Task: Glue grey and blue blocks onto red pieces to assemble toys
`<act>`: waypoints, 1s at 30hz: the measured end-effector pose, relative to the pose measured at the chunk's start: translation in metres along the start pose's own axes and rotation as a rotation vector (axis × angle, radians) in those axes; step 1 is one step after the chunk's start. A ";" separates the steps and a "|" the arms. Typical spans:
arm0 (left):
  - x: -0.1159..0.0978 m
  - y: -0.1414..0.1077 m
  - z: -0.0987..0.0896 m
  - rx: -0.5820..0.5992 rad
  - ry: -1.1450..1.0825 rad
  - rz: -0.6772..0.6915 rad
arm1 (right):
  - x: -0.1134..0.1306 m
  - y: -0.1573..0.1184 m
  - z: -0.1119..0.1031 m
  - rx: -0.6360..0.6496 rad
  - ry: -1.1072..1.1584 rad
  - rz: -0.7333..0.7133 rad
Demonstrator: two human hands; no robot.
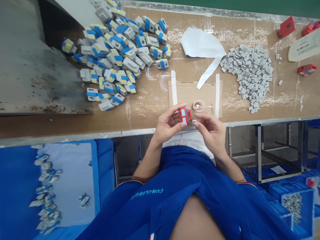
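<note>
Between the thumb and fingers of my left hand point(170, 124) is a small red toy vehicle point(184, 115) with pale blue windows and a grey section. Close to its right side, my right hand point(209, 129) pinches a small grey piece point(194, 122) with thumb and forefinger. Just beyond my hands a small round cup point(198, 106) holds a thin white stick point(206, 107) that leans over its rim. Under the cup lies a cardboard sheet point(192, 91), held down by white tape strips at both sides.
Grey, blue and yellow toy vehicles point(120, 53) are heaped on the left. Small grey pieces point(252, 71) lie piled on the right, near a white cloth point(201, 43). A red toy point(307, 70) and a translucent container point(305, 46) stand far right. Blue crates point(96, 180) sit below the table.
</note>
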State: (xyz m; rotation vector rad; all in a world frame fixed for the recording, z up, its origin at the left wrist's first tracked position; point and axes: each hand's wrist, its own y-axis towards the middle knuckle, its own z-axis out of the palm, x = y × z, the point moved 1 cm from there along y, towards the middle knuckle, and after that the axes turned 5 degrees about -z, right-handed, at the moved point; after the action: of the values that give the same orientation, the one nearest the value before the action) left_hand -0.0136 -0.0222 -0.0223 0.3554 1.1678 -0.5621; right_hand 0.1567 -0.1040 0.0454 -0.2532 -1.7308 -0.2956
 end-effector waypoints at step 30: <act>0.007 -0.003 0.000 -0.044 0.222 0.176 | 0.003 0.006 0.026 -0.095 -0.446 -0.240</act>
State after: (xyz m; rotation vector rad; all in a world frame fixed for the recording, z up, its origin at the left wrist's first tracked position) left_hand -0.0130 -0.0264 -0.0284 0.4868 1.3449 -0.3487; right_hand 0.1342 -0.0896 0.0445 -0.1882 -2.1961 -0.5280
